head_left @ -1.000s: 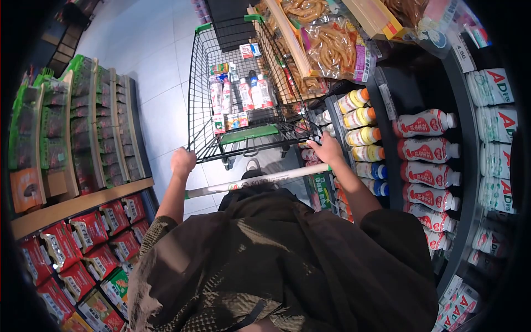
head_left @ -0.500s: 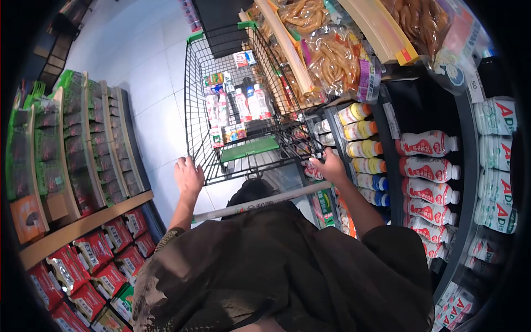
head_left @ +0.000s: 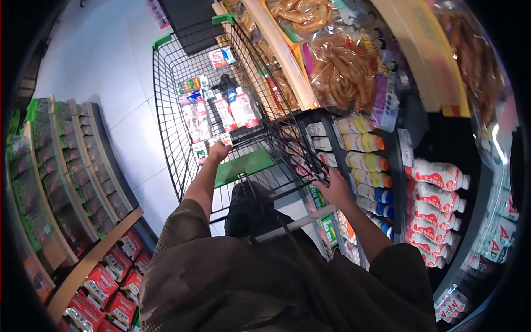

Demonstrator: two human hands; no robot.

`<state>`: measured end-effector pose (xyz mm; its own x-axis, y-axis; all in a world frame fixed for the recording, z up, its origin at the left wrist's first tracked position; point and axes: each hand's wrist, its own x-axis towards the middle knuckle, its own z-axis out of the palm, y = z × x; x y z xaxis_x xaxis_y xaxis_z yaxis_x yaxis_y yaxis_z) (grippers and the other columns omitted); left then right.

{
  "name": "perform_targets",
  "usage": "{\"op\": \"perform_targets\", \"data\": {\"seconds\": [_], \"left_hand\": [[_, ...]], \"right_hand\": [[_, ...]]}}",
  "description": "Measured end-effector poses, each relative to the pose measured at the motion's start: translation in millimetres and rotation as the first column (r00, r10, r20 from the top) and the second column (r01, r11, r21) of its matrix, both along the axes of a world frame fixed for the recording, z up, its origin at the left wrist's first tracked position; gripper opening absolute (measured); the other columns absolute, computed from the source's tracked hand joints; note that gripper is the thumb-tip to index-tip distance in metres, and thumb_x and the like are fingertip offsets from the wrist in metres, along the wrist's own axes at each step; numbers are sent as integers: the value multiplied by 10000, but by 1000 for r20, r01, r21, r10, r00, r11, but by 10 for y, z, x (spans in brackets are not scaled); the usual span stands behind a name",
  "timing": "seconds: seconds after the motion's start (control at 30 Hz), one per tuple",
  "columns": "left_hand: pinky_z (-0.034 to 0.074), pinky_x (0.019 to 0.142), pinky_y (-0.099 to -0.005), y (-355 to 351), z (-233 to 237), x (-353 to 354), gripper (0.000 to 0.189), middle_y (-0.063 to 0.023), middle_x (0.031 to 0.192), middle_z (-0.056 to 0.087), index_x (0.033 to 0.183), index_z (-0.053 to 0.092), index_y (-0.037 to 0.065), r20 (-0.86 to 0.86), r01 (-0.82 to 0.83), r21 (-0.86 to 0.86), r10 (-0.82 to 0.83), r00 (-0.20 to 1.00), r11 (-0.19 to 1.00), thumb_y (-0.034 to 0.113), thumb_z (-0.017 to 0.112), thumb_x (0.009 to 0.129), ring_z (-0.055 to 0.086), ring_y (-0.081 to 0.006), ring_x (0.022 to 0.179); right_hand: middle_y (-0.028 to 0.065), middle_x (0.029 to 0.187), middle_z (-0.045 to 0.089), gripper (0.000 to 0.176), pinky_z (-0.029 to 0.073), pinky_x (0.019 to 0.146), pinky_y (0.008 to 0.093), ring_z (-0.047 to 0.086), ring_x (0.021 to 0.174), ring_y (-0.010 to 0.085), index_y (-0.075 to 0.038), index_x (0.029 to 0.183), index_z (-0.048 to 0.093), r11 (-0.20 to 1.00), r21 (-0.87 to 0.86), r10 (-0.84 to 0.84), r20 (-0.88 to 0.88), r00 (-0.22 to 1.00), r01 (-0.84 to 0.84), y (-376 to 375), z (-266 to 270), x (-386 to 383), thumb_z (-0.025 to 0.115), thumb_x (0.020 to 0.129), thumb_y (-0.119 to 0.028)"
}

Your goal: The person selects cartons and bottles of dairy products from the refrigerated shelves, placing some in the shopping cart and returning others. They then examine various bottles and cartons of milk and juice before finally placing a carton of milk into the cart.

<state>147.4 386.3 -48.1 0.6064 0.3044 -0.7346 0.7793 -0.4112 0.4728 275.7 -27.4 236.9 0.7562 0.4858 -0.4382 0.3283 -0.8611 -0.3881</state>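
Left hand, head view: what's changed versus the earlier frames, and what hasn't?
The left hand left the near left corner of the shopping cart and moved forward and right, to the small packs just beyond the green panel; grip on one unclear. The right hand stayed at the near right corner. Bottles in the cart look unmoved.

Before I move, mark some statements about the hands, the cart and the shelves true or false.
1. The left hand is over the cart. True.
2. The right hand is on the handle. False: it is by the cart's near right corner, ahead of the handle.
3. The cart holds no bottles. False: several bottles with red and white labels are in it.
4. Red packets are on the left. True.
5. The yellow bottles have green caps. False: their caps are orange.
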Motion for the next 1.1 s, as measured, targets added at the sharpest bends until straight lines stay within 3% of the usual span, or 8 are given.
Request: {"op": "perform_targets", "data": {"seconds": [0.17, 0.33, 0.53, 0.67, 0.77, 1.0, 1.03, 1.1], "left_hand": [[527, 958, -470, 91, -553, 280, 582, -333, 1121, 678, 1066, 691, -102, -45, -42, 22, 43, 998, 999, 437, 615, 859, 665, -440, 1094], [508, 1004, -466, 105, -859, 642, 620, -345, 1184, 654, 1153, 624, -106, 8, -165, 102, 165, 986, 981, 433, 678, 852, 631, -445, 1162], [485, 1042, -456, 168, -1325, 1015, 801, -351, 1322, 560, 1269, 507, -118, -1, -301, 158, 305, 952, 940, 528, 695, 833, 583, -454, 1229], [487, 1050, -424, 276, -1733, 1139, 1091, -332, 1359, 549, 1364, 355, -195, -123, -314, 12, 313, 942, 949, 563, 804, 721, 599, -398, 1233], [527, 989, -410, 326, -1916, 1127, 1079, -313, 1241, 637, 1311, 399, -184, -103, -346, -50, 340, 935, 937, 548, 882, 684, 655, -377, 1155], [552, 928, -394, 314, -1558, 1007, 985, -275, 1146, 690, 1214, 535, -139, 41, -383, 143, 381, 924, 913, 588, 891, 652, 700, -372, 1059], [574, 803, -332, 353, -1492, 1001, 729, -161, 1021, 720, 1156, 608, -105, 36, -379, 1, 378, 925, 925, 486, 839, 797, 714, -225, 906], [569, 758, -319, 338, -1365, 939, 611, -117, 995, 716, 1165, 620, -63, -25, -526, -435, 574, 818, 731, 452, 773, 874, 699, -199, 874]], "right_hand": [[144, 846, 692, 705, 527, 673, 411, 681, 737, 296, -1, 1289, 495, 989, 17, -143, -196, 970, 149, 147, 163, 50, 840, 808, -385], [124, 824, 673, 758, 528, 685, 404, 666, 722, 272, -7, 1362, 471, 968, -215, -181, -232, 956, 131, 128, 118, 105, 839, 814, -379], [121, 887, 642, 746, 529, 748, 383, 646, 804, 255, -25, 1351, 494, 948, -266, -230, -203, 952, 173, 163, 158, 67, 848, 808, -393], [104, 889, 642, 732, 533, 755, 387, 652, 822, 242, -45, 1354, 502, 912, -362, -293, -255, 921, 190, 246, 211, 115, 850, 809, -387], [113, 887, 644, 753, 538, 755, 391, 654, 807, 258, -45, 1366, 491, 913, -348, -308, -251, 918, 212, 234, 186, 97, 848, 808, -404], [140, 913, 663, 793, 535, 781, 409, 677, 844, 301, -21, 1388, 463, 924, -342, -261, -239, 935, 171, 220, 204, 112, 826, 821, -440], [140, 911, 663, 795, 534, 776, 410, 676, 840, 301, -17, 1383, 463, 924, -345, -256, -236, 937, 166, 213, 201, 110, 824, 821, -448], [139, 906, 661, 798, 530, 767, 411, 673, 833, 299, -10, 1374, 465, 926, -344, -245, -230, 942, 156, 168, 162, 101, 819, 821, -464]]}}
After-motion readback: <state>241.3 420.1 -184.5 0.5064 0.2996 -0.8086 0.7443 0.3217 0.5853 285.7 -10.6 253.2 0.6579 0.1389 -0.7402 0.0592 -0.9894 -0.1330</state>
